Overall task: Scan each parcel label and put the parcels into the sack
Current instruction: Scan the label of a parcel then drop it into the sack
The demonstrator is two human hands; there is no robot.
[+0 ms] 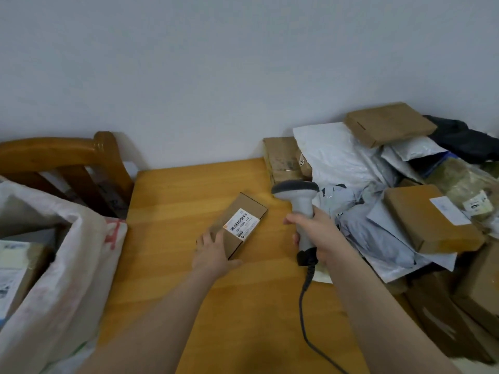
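A small cardboard box [249,205] lies flat on the wooden counter [167,201], its long axis running diagonally from near-left to far-right. Its white label [242,224] faces up on the middle of the top face, uncovered.

The left hand [212,251] holds the box's near end, fingers over the left long edge and thumb against the near short edge. The right hand [314,228] is wrapped around the grip of a corded barcode scanner [297,193]. The scanner's head sits just to the right of the box's far end and seems to face left toward it.

So the label lies to the left of the scanner and slightly nearer the person, which probably calls for a small tilt down and left.

The open white sack [81,238] stands to the left, on the left hand's side. The pile of unscanned parcels [421,211] lies to the right.
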